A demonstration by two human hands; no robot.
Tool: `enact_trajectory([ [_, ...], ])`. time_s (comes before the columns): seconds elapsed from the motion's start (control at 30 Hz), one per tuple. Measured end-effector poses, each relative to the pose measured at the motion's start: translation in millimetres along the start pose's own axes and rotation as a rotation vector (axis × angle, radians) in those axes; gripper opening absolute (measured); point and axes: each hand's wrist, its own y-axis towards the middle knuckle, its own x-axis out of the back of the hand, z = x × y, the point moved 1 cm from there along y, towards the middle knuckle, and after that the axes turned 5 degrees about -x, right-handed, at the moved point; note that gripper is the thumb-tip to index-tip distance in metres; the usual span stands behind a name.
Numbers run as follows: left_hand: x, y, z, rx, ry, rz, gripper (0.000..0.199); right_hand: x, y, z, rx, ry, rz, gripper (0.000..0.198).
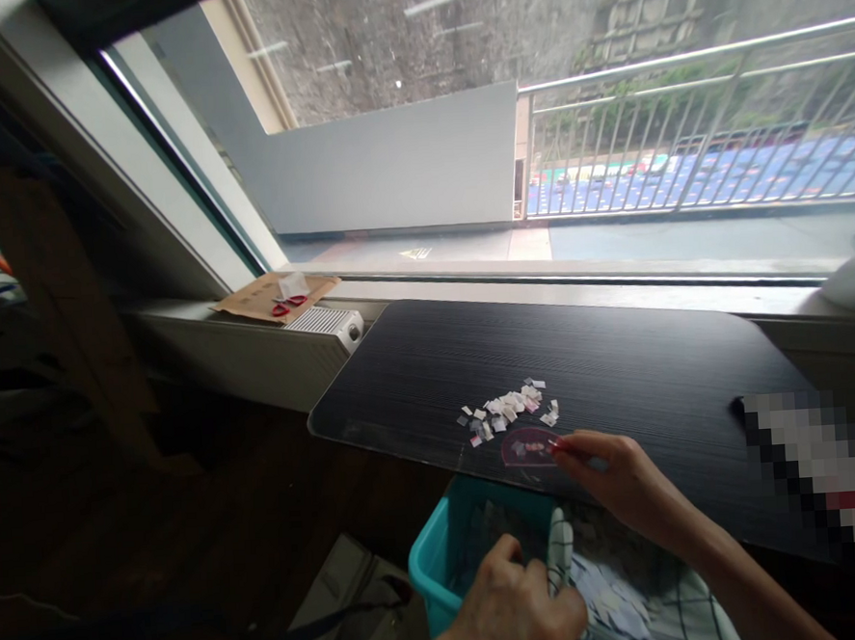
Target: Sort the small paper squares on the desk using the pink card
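Note:
My right hand [610, 463] has its fingertips pinched on the right end of a see-through pink half-round piece [514, 452], at the near edge of the dark table [619, 366]. Small marks or bits show in its middle; I cannot tell which. Just beyond it lies a loose pile of small white paper scraps [506, 408]. Below the table edge, my left hand [513, 595] is closed around a fold of white-and-dark checked cloth [559, 548]. That hand is over a turquoise bin [429, 566], hiding part of its inside.
More white paper pieces [610, 594] lie within the checked cloth at lower right. Red-handled scissors [288, 304] rest on a brown envelope [245, 300] on the sill by the window. A pixelated blurred object [819, 460] is at the table's right side.

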Motion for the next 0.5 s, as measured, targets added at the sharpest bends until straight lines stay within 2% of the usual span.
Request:
enact_trajectory([
  [0.13, 2, -3, 1, 0.018, 0.003, 0.005, 0.009, 6, 11, -8, -0.012, -0.051, -0.116, 0.027],
  [0.37, 3, -5, 3, 0.019, -0.017, 0.038, 0.005, 13, 12, -14, -0.042, -0.130, -0.141, 0.028],
  [0.5, 4, -5, 3, 0.016, -0.041, 0.067, 0.003, 12, 11, -14, -0.073, -0.101, -0.093, 0.029],
])
